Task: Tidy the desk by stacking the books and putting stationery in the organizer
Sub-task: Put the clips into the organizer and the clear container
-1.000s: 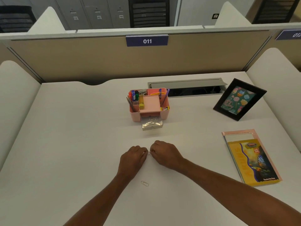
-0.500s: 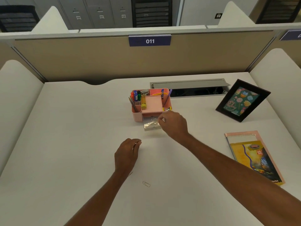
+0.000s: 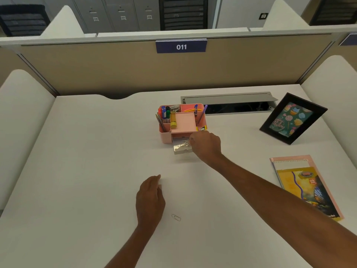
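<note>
**Right hand at the organizer's drawer**

The right hand is over the pulled-out drawer of the pink organizer. Its fingers are bunched above a heap of paper clips, and I cannot tell whether they pinch one. The left hand rests on the worktop, fingers relaxed. A single clip lies just beside it.

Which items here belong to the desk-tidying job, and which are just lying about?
Job: pink organizer, its open drawer of paper clips, loose paper clip, stacked books, right hand at the drawer.
Lying about: picture frame, cable tray, desk number sign.
</note>
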A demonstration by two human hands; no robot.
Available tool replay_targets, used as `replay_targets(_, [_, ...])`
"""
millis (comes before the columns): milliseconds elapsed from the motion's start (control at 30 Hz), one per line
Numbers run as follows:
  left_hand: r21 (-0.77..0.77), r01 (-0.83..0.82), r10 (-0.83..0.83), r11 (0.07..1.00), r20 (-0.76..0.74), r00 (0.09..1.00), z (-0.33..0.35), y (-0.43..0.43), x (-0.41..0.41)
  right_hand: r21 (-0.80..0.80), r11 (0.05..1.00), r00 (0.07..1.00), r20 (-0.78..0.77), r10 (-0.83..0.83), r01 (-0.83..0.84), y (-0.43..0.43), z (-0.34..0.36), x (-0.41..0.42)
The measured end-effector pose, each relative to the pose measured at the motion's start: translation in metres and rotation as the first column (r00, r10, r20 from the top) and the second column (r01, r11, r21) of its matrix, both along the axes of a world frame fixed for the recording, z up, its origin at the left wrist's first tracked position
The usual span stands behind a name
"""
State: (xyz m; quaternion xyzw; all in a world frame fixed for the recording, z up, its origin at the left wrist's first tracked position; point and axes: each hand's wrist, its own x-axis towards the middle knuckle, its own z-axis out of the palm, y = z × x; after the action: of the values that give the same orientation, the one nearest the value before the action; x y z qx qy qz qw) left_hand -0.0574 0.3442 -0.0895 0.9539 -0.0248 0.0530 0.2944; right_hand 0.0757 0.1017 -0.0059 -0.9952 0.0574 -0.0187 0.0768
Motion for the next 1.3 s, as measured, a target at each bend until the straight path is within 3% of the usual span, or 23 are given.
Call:
replay_targets(267, [0.31, 0.023, 0.055, 0.951, -0.24, 0.969, -0.025, -0.026, -0.092, 0.107, 0.992, 0.968, 0.248, 0.042, -0.071, 0.0, -0.005, -0.022])
replay_targets(567, [0.341, 0.119, -0.053, 0.933, -0.196, 0.979, -0.022, -0.066, -0.058, 0.148, 0.986, 0.942, 0.334, 0.022, -0.076, 0.0, 0.006, -0.045])
replay_targets(800, [0.36, 0.194, -0.124, 0.912, -0.208, 0.97, -0.025, -0.102, -0.028, 0.142, 0.955, 0.834, 0.531, 0.149, -0.261, -0.006, -0.006, -0.084])
replay_targets(933, [0.351, 0.211, -0.151, 0.912, -0.191, 0.97, -0.026, -0.117, -0.016, 0.19, 0.95, 0.885, 0.443, 0.142, -0.248, -0.014, -0.026, -0.102])
replay_targets(1100, [0.353, 0.246, -0.184, 0.903, -0.2, 0.962, -0.028, -0.124, -0.001, 0.197, 0.975, 0.986, 0.146, 0.075, -0.103, -0.027, -0.047, -0.12])
replay_targets(1200, [0.334, 0.274, -0.214, 0.902, -0.206, 0.955, -0.028, -0.119, 0.002, 0.228, 0.97, 0.995, -0.036, 0.096, -0.086, -0.031, -0.056, -0.128])
replay_targets(1300, [0.286, 0.309, -0.273, 0.907, -0.159, 0.949, -0.024, -0.106, 0.002, 0.285, 0.956, 0.99, -0.095, 0.105, -0.074, -0.03, -0.064, -0.139])
